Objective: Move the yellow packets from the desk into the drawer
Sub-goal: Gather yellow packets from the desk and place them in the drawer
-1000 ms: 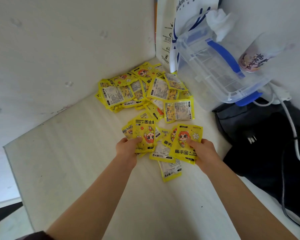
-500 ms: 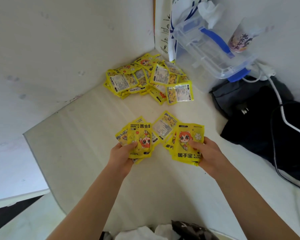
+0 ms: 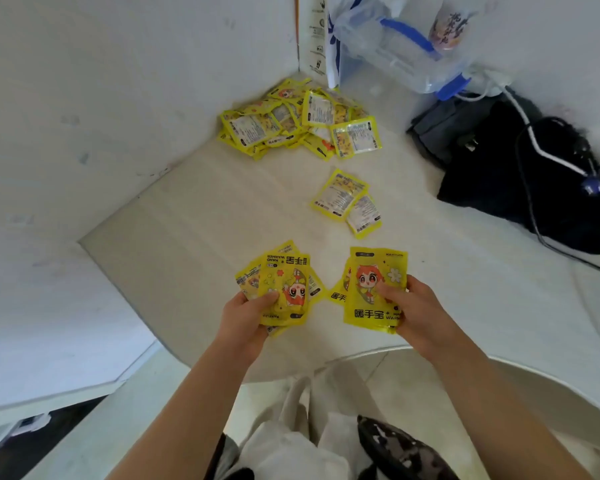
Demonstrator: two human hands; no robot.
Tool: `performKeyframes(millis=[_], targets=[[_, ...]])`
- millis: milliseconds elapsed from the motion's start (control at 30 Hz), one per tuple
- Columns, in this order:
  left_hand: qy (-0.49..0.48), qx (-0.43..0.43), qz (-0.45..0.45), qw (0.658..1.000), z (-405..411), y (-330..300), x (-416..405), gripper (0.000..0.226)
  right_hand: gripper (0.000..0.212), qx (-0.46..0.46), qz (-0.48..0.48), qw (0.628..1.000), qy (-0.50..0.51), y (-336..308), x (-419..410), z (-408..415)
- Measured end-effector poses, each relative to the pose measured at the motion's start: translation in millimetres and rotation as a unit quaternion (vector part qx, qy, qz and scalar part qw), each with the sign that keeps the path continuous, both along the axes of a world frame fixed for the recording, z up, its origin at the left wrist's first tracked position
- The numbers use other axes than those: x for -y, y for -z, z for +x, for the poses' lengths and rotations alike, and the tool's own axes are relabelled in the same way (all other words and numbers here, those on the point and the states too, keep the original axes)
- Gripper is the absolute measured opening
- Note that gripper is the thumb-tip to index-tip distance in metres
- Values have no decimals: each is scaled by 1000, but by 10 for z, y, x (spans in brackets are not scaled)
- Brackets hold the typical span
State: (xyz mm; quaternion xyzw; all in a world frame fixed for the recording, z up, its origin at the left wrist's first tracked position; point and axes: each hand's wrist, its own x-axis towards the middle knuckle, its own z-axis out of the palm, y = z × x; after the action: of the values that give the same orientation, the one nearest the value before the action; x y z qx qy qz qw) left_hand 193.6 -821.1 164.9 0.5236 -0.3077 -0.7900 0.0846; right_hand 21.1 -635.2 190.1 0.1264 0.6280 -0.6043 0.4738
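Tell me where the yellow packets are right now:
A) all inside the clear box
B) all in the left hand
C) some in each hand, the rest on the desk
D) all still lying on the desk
C: the left hand and the right hand each grip a bunch of packets, while a pile in the corner and two loose packets lie on the desk.
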Motion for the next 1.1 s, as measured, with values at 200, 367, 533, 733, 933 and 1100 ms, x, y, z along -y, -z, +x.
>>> performKeyframes(millis=[200,367,533,733,933,1100], targets=[[56,-13,-18,998,534,-45,-51,35,33,10,-3,998,60,80,-356,768],[105,-12,-23,994,755,-144,-239,34,29,5,-23,995,101,35,-758,1266],[167,2,-20,986,862,-204,-568,29,37,-2,-26,985,170,-15,-1203,1646],[220,6,-25,975,899,-263,-1098,26,37,-6,-29,971,235,-54,-1740,1968],[289,7,-32,957,939,-235,-1801,28,40,11,-71,950,305,-72,-2451,2310],[332,24,-34,942,1070,-223,-2543,26,38,23,-72,932,353,-45,-3183,2684]])
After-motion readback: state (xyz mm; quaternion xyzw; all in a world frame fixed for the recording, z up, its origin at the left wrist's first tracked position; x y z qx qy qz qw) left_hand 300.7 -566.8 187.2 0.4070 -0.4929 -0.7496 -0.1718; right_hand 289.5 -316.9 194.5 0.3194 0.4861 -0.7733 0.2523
